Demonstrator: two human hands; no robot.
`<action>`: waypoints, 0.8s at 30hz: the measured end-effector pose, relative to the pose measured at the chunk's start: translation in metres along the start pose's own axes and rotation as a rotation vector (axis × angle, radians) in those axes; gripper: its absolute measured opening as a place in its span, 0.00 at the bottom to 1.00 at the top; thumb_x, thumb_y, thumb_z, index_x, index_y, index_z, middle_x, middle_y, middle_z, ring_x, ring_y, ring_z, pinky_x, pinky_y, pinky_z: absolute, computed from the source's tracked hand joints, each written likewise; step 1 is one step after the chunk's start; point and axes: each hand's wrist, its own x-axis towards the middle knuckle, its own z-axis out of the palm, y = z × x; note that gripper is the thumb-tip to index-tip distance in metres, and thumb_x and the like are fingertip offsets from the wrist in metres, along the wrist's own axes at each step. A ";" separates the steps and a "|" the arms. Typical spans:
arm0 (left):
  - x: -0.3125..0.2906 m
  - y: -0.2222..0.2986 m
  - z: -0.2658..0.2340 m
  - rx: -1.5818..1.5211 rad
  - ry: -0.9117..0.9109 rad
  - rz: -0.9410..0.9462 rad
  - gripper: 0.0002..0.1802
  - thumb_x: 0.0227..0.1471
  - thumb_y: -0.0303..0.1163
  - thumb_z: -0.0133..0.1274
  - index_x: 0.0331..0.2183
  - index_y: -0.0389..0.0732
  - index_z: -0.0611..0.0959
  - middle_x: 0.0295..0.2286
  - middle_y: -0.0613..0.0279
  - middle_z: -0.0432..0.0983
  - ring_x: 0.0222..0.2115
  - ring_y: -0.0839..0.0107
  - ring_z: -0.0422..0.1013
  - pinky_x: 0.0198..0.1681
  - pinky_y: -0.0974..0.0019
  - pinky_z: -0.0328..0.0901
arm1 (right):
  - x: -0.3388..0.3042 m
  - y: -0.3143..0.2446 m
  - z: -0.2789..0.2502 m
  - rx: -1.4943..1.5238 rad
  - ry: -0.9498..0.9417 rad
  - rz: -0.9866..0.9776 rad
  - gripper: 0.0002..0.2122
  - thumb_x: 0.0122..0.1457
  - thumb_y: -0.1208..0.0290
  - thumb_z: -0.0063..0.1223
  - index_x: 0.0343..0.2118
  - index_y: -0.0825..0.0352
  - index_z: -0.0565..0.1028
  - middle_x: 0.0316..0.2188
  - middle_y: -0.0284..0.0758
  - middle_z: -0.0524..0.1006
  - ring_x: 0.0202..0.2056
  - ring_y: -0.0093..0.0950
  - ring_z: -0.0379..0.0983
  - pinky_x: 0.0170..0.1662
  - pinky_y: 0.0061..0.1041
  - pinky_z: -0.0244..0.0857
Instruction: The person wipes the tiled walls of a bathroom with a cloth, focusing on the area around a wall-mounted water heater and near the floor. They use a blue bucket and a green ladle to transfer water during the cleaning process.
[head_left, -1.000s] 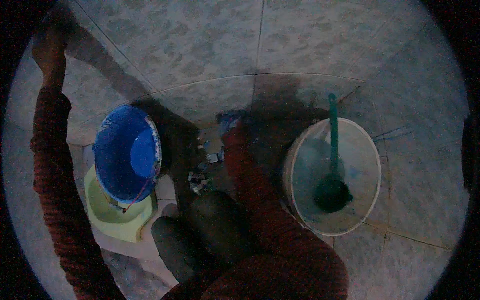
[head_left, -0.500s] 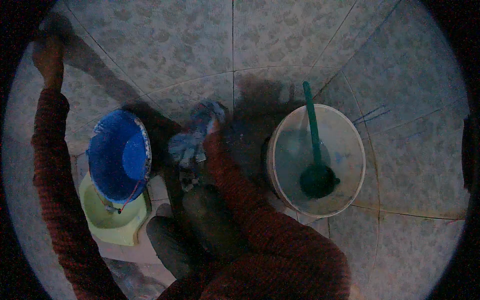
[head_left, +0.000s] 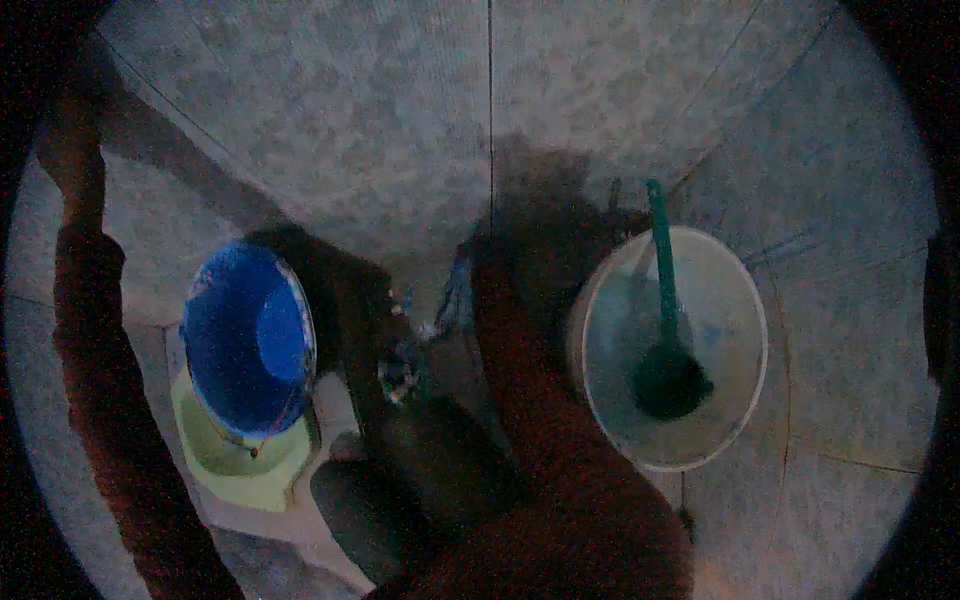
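My left hand is raised against the tiled wall at the far left, its fingers lost in shadow. Whether it holds anything does not show. Between the two buckets, my right hand lies in deep shadow at the end of its dark red sleeve. Beside it hangs a crumpled bluish cloth, only a narrow part of which shows. The fingers on it are too dark to make out. To the left, a blue bucket tilts open towards me. On the right stands a whitish bucket with a green long-handled dipper in it.
A pale green squat toilet pan lies beneath the blue bucket. Patterned tiles cover the wall ahead. My bent knees are close below the hands, with a small shiny patterned thing just beyond them.
My right forearm has shifted right and into darker shadow. The cloth, broad before, now shows only as a strip. The buckets sit slightly lower and further right in view. The picture has dimmed.
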 end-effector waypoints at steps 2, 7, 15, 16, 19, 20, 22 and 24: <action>-0.015 0.034 -0.002 -0.197 -0.026 -0.224 0.22 0.48 0.49 0.42 0.36 0.42 0.75 0.29 0.58 0.74 0.28 0.64 0.70 0.30 0.63 0.63 | 0.009 0.004 -0.005 -0.001 0.029 0.003 0.17 0.46 0.71 0.51 0.39 0.73 0.66 0.37 0.40 0.69 0.39 0.32 0.64 0.44 0.28 0.57; -0.021 0.019 -0.006 0.081 0.073 0.042 0.24 0.49 0.50 0.39 0.33 0.38 0.76 0.24 0.57 0.73 0.26 0.64 0.68 0.30 0.62 0.60 | -0.002 0.002 0.005 0.025 0.008 0.021 0.17 0.46 0.71 0.51 0.39 0.73 0.67 0.36 0.39 0.70 0.39 0.31 0.65 0.44 0.28 0.57; -0.021 0.079 -0.030 -0.646 -0.020 -0.346 0.19 0.51 0.41 0.38 0.36 0.35 0.72 0.23 0.54 0.71 0.25 0.61 0.67 0.29 0.61 0.59 | -0.005 -0.051 0.014 0.112 0.028 -0.021 0.17 0.46 0.70 0.51 0.39 0.73 0.67 0.36 0.39 0.70 0.38 0.31 0.65 0.43 0.27 0.58; -0.023 0.052 -0.029 -0.815 -0.143 -0.335 0.19 0.51 0.41 0.38 0.36 0.35 0.72 0.24 0.53 0.70 0.26 0.59 0.67 0.30 0.61 0.59 | -0.008 -0.056 0.013 0.121 0.028 -0.023 0.17 0.46 0.70 0.51 0.39 0.73 0.67 0.36 0.39 0.70 0.38 0.30 0.65 0.43 0.27 0.58; -0.028 0.075 -0.028 -0.667 0.075 -0.280 0.18 0.50 0.39 0.39 0.37 0.34 0.71 0.28 0.52 0.71 0.29 0.59 0.67 0.34 0.62 0.60 | -0.022 -0.092 0.023 0.182 0.020 -0.062 0.17 0.46 0.70 0.51 0.39 0.73 0.67 0.36 0.39 0.70 0.38 0.30 0.65 0.43 0.27 0.58; -0.030 0.098 -0.028 -0.509 0.243 -0.274 0.18 0.50 0.38 0.39 0.38 0.34 0.71 0.29 0.52 0.71 0.31 0.59 0.67 0.35 0.62 0.60 | -0.026 -0.106 0.021 0.205 0.022 -0.079 0.17 0.46 0.70 0.51 0.39 0.73 0.67 0.36 0.39 0.70 0.38 0.30 0.65 0.43 0.27 0.58; -0.029 0.110 -0.045 -0.614 0.131 -0.379 0.18 0.49 0.37 0.39 0.38 0.34 0.71 0.33 0.50 0.70 0.34 0.59 0.67 0.37 0.63 0.60 | -0.038 -0.141 0.029 0.252 0.014 -0.124 0.17 0.46 0.70 0.51 0.38 0.73 0.68 0.36 0.39 0.70 0.38 0.30 0.65 0.43 0.27 0.58; -0.032 0.100 -0.050 -0.689 0.067 -0.422 0.18 0.49 0.35 0.39 0.39 0.34 0.70 0.35 0.49 0.69 0.36 0.60 0.66 0.39 0.63 0.60 | -0.055 -0.174 0.047 0.306 -0.013 -0.167 0.17 0.47 0.70 0.51 0.38 0.73 0.68 0.36 0.39 0.71 0.38 0.30 0.66 0.43 0.27 0.58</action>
